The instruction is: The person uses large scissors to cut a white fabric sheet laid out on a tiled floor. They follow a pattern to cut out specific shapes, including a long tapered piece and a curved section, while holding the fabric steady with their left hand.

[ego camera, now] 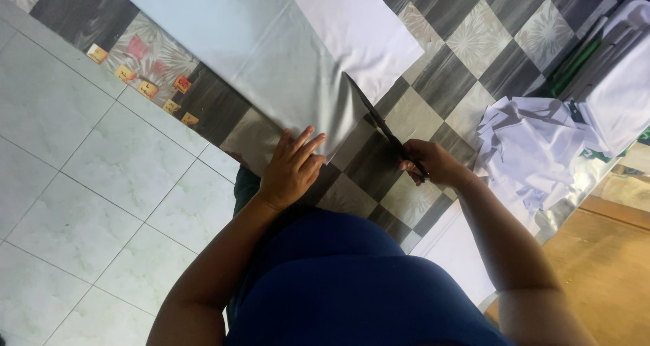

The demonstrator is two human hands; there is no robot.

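Long pale grey sheet of fabric [271, 55] lies flat across the chequered bench [447, 55]; left hand [291, 170] presses its near edge, fingers spread, gripping nothing. Right hand [433, 163] is closed round dark scissors [379, 122], blades entering the cloth. Best kept taut, I'd say, for long, steady cuts.

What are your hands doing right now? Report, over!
Left hand flat, pressing the grey fabric on the checkered table. Right hand gripping scissors, blades at fabric edge. White cloth pile off right, not in the way.

labels [139, 72] | small yellow-orange squares (some red) | table's left edge
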